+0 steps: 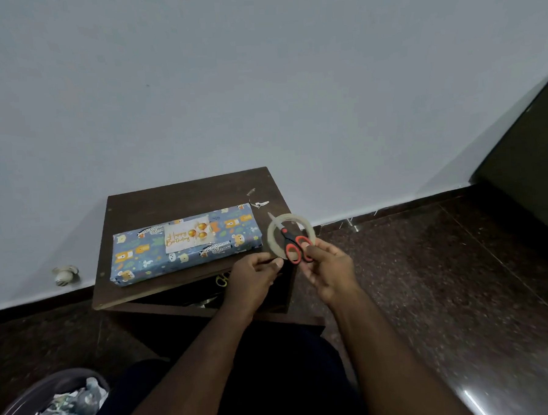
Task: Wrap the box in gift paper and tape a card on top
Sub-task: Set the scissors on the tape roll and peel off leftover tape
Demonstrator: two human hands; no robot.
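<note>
At the frame's centre, a long flat box wrapped in blue animal-print paper (185, 243) lies on a small dark wooden table (158, 202), a white "Happy Birthday" card (188, 235) on its top. Just right of it, the right hand (328, 268) grips red-and-black scissors (292, 243), fingers through the handles, in front of a clear tape roll (290, 235). The left hand (254, 276) pinches near the roll's lower edge; the tape strip itself is too faint to see. A bin of paper scraps (51, 412) is cut off lower left.
</note>
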